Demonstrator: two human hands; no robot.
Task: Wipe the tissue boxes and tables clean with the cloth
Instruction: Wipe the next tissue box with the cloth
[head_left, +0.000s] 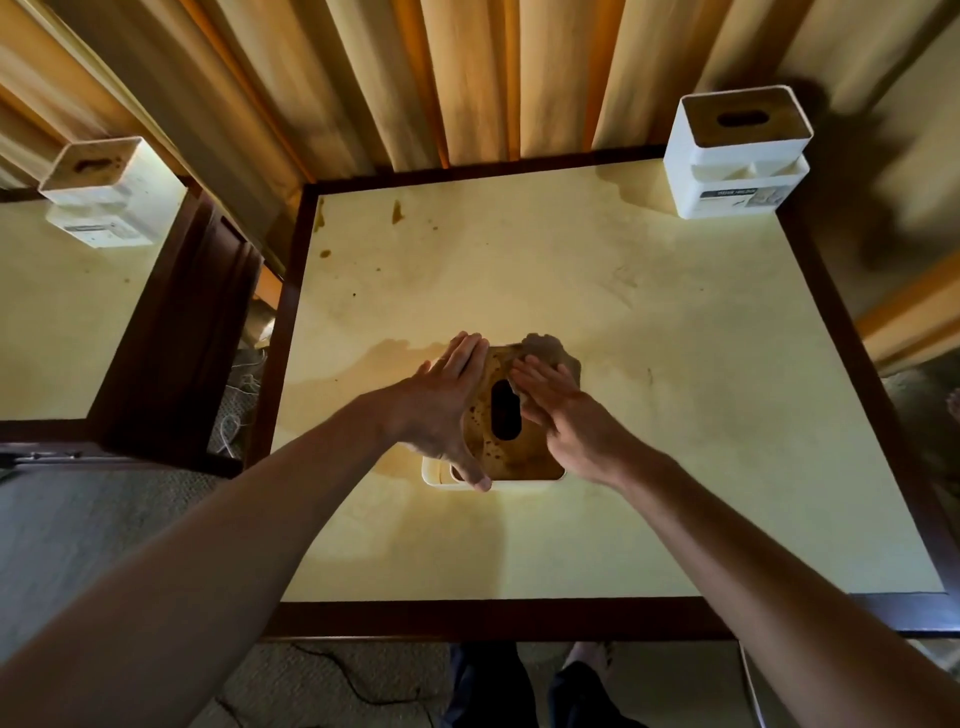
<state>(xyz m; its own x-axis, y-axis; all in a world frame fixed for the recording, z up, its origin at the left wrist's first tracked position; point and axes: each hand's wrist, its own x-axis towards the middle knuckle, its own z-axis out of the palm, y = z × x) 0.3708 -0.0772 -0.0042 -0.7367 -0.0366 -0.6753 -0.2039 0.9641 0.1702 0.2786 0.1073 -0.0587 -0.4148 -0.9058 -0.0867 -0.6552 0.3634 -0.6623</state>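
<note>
Right now the tissue box (506, 457) sits near the middle of the bench (675, 467), its wooden top spotted with dark marks around the slot. Across its far right corner lies the brown cloth (550, 351), pressed down by the right hand (550, 395) with fingers laid flat and straight, holding nothing by a curl. The left hand (447, 400) braces the box's left side, fingers extended along the edge and thumb down at the near corner; whether that grip truly clamps the box is hard to tell from this angle. Outward, the bench shows a pale damp patch left of the box and brown stains toward the far left corner. Another tissue box (737, 156) stands at the far right corner, a third (104, 192) on the neighbouring bench. The risk is the box skidding if the bracing hand slackens, or the cloth smearing grime.
</note>
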